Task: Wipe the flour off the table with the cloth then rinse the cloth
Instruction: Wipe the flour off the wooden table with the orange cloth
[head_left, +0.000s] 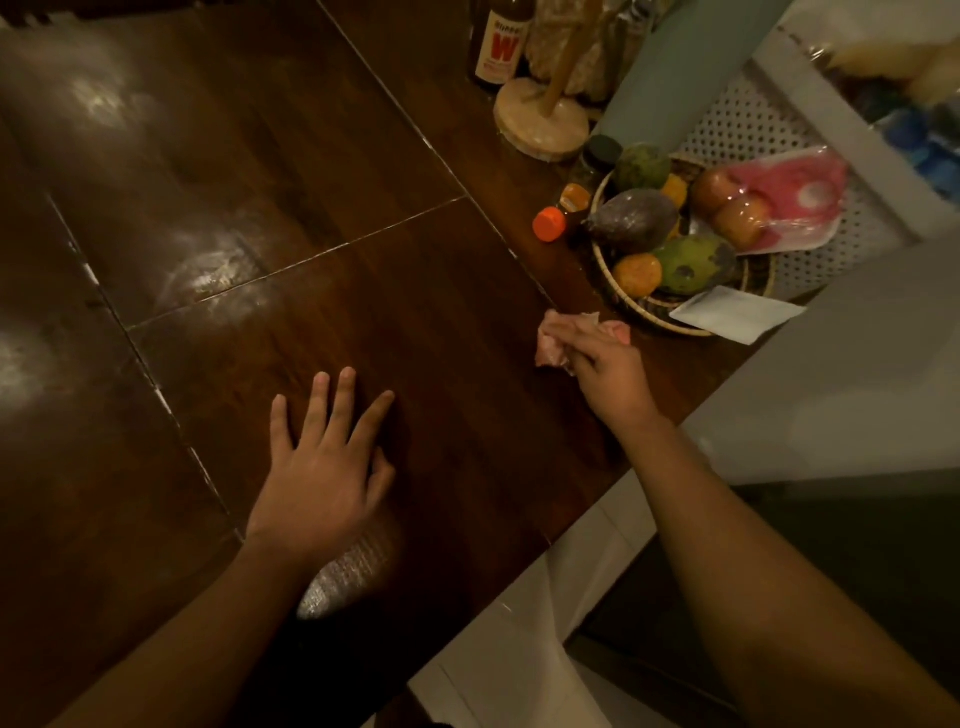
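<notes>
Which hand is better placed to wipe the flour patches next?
Right, probably. The right hand already grips the cloth on the table; the left hand lies flat and empty, though nearer the flour.

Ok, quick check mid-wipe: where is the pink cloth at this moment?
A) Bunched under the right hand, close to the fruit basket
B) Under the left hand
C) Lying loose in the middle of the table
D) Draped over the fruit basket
A: the pink cloth is bunched in the grip of the right hand beside the fruit basket, while the left hand rests flat and empty on the table.
</notes>
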